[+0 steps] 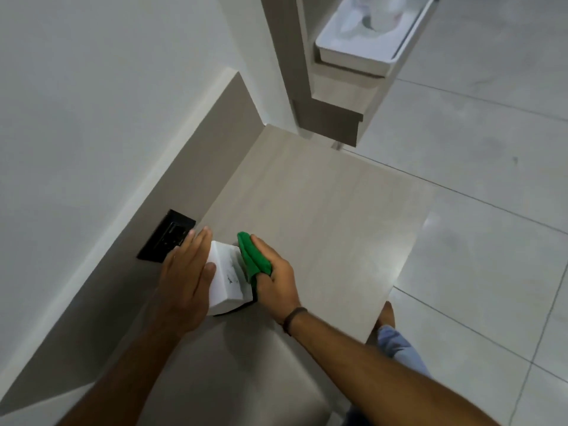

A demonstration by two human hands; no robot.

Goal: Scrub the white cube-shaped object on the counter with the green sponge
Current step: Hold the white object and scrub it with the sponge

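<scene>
Cube (pixel 226 276), white, sitting near the counter's (pixel 322 210) back edge by a black socket (pixel 167 236). Probably rigid, light, apt to slide; bracing its left side looks best. Left hand (pixel 184 278) is lying flat against it; right hand (pixel 273 278) is pressing the soft sponge (pixel 253 256) to its right face. Faint dark marks, no readable writing.

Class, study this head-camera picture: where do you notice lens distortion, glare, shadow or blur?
Head view: wide-angle bending slants the wall and counter edges; soft glare patch on the floor tiles; faint shadow under the white cube and forearms; left hand fingertips slightly motion-blurred; green sponge in the right hand fairly sharp; the tray up top is soft.
</scene>
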